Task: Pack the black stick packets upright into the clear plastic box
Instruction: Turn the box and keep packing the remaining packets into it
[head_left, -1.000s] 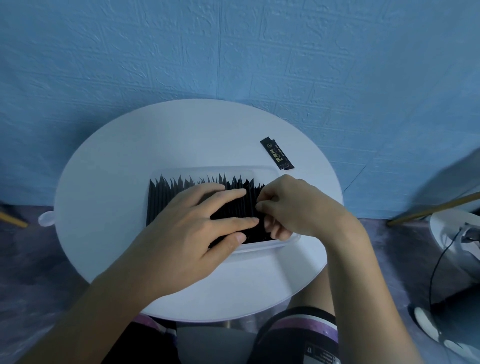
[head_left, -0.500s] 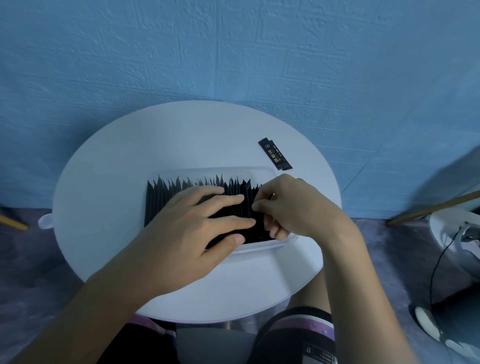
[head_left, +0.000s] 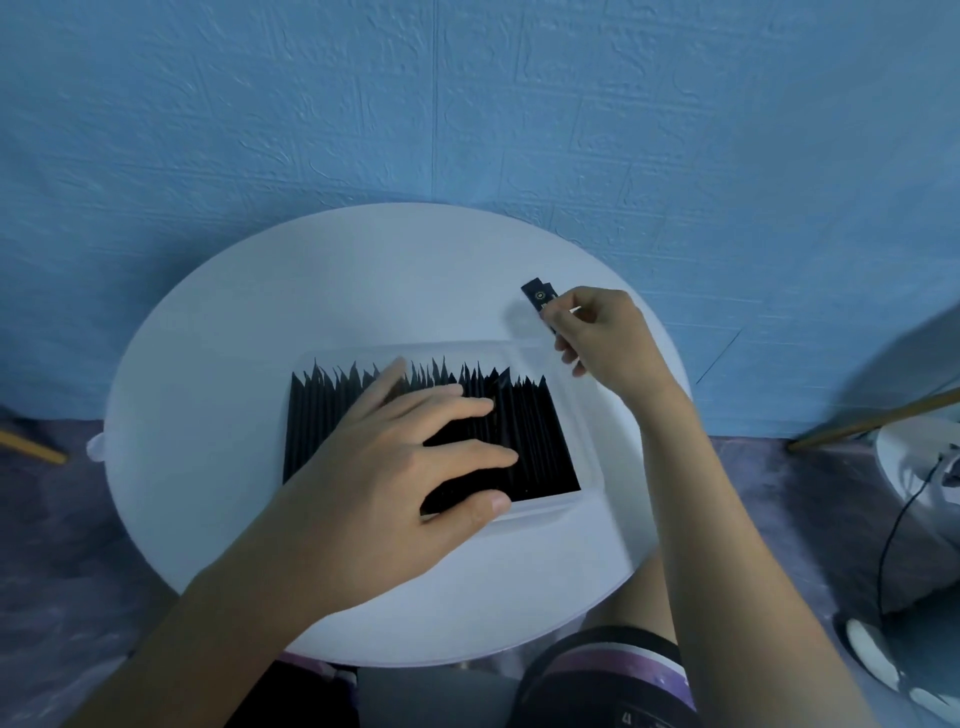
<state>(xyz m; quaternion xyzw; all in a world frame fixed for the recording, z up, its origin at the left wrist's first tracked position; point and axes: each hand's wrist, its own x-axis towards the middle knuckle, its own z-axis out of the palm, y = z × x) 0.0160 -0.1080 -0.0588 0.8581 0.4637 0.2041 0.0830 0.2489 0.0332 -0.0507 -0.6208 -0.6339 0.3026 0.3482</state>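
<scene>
Round white table (head_left: 208, 389) fills our view. Clear box (head_left: 584, 415) sits at centre w/ a dense row (head_left: 524, 436) of black packets standing upright, leaning a bit. Our left hand (head_left: 395, 467) lies flat on the row, fingers straight, pressing, no grasp; it seems to hold the pack back. There's a gap at the box's right end. Our right hand (head_left: 597, 338) is just beyond the box, thumb & fingers pinching a loose packet (head_left: 537, 296) low down. Looks light, thin, bendy, prob. slick foil, so we'd pinch the flat faces mid-length, not the tip, & slide it into the gap.
</scene>
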